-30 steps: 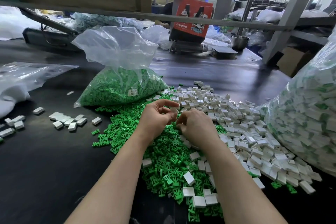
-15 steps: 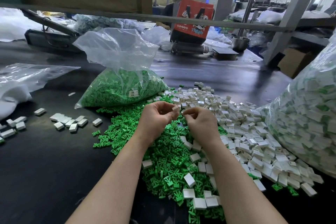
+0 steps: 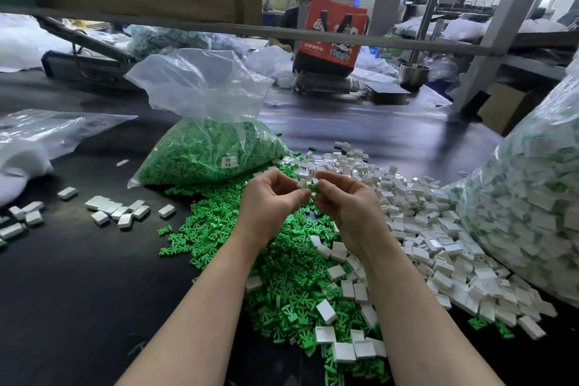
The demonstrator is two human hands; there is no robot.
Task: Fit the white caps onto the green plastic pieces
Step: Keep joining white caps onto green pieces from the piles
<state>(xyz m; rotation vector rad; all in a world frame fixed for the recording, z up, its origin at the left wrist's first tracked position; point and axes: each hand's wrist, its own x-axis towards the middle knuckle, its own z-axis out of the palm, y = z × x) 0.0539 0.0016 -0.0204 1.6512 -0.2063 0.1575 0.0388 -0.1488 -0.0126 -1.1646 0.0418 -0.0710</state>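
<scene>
Both hands meet above a heap of loose green plastic pieces (image 3: 282, 263) on the black table. My left hand (image 3: 269, 200) pinches a small white cap (image 3: 303, 182) at its fingertips. My right hand (image 3: 347, 207) pinches a green piece (image 3: 314, 187), which touches the cap. A wide pile of white caps (image 3: 416, 219) spreads to the right of my hands. Some white caps lie mixed into the green heap near my forearms.
A clear bag of green pieces (image 3: 206, 153) stands behind the heap. A large bag of capped pieces (image 3: 532, 197) fills the right edge. Several finished white pieces (image 3: 119, 210) lie at the left, near a plastic bag (image 3: 34, 135). A person sits behind a red bag (image 3: 332, 34).
Both hands rose slightly off the heap. My right hand turned and brought a green piece up against the white cap in my left fingers.
</scene>
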